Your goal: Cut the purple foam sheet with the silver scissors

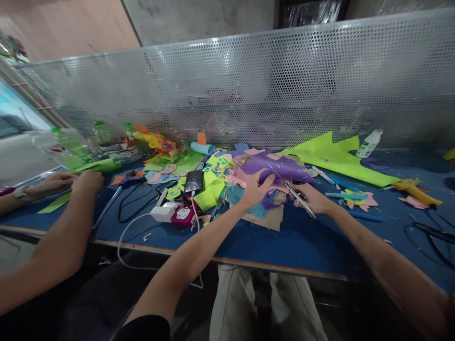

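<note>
My left hand [256, 188] is closed on a small purple foam piece [269, 177], fingers curled around its near side. In my right hand [311, 198] is a long slim silver tool [302, 204]; its thin, blade-like front points up and left to the purple piece. The exact kind of tool is hard to make out. Just behind both hands, a larger purple foam sheet [280, 166] lies across a heap of pink, teal and yellow-green scraps [216, 163]. Brown cardboard [265, 221] shows beneath the scraps.
A yellow glue gun [417, 191], white bottle [369, 143] and lime sheet [334, 158] lie right. Left are a magenta power adapter [184, 215], black box [194, 182] and cables. Another person's hands [87, 182] handle green material beside green-capped bottles [103, 134]. Perforated metal [227, 94] backs the table.
</note>
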### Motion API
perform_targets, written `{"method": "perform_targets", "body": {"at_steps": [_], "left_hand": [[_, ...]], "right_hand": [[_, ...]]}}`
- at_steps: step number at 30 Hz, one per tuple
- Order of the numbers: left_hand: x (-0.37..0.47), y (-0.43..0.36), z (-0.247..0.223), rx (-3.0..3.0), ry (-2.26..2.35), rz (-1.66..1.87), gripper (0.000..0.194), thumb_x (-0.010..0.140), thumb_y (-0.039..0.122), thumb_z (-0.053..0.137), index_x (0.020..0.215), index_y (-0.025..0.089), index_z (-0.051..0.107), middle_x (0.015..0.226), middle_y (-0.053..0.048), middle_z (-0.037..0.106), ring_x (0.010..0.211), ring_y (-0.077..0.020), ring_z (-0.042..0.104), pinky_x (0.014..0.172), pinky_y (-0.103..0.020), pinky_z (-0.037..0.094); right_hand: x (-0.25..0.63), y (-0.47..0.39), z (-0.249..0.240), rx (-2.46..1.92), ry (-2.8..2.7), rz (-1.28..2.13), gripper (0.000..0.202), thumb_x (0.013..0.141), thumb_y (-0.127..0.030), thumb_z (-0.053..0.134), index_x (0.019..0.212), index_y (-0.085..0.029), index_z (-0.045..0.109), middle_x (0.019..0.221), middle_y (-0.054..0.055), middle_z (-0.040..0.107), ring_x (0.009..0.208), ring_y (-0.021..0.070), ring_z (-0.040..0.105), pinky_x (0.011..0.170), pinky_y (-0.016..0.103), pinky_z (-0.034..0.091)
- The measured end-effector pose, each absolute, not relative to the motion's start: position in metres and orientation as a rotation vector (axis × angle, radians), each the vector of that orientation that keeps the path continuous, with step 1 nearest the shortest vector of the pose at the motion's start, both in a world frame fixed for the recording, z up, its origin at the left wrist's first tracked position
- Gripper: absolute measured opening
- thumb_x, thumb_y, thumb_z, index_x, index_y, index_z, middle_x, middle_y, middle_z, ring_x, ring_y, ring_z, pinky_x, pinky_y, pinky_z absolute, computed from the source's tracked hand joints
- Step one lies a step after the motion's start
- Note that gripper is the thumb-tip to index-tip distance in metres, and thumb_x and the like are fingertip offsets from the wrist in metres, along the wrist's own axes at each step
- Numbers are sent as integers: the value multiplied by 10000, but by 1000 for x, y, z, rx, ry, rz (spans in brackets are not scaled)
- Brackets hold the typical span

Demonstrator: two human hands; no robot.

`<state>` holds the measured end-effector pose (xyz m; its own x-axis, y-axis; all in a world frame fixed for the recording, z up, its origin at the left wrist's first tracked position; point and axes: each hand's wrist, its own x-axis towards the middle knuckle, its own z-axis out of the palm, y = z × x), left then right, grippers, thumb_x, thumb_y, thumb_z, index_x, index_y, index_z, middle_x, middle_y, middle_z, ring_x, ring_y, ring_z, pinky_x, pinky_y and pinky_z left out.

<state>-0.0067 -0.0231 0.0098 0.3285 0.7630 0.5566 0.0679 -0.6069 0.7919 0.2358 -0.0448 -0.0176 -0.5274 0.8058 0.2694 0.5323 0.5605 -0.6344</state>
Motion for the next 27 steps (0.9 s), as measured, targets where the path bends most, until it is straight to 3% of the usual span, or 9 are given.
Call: {"method": "perform_targets", "body": {"at_steps": [3,7,13,27], "left_hand": [[-6,-25,11,1909,705,1332,323,1007,478,555,914,181,639,821,-31,633,739,-156,538,709,-325,468],[-4,-29,14,1868,683,1362,321,1004,471,559,885,185,642,850,-49,657,794,-180,575,774,-353,485],[-3,-26,11,1797,717,1418,339,988,478,585,869,169,651,846,-65,680,821,-192,610,806,-354,497],[-2,-31,16,1752,708,1481,261,975,414,621,856,182,623,817,-24,642,767,-152,582,772,-308,482]], "right_hand": [[235,-48,-17,-1027,-2190,856,150,799,-338,617,844,-197,592,660,-17,566,527,128,540,483,228,475],[233,-54,-16,-898,-2136,976,429,831,-620,513,776,-198,560,656,5,553,514,161,596,487,284,538],[227,-55,-20,-794,-2056,1067,640,762,-810,441,858,-193,580,663,9,565,513,163,590,511,299,548],[219,-57,-23,-903,-1994,980,524,771,-715,545,843,-198,577,695,-6,528,528,152,569,495,307,551]]}}
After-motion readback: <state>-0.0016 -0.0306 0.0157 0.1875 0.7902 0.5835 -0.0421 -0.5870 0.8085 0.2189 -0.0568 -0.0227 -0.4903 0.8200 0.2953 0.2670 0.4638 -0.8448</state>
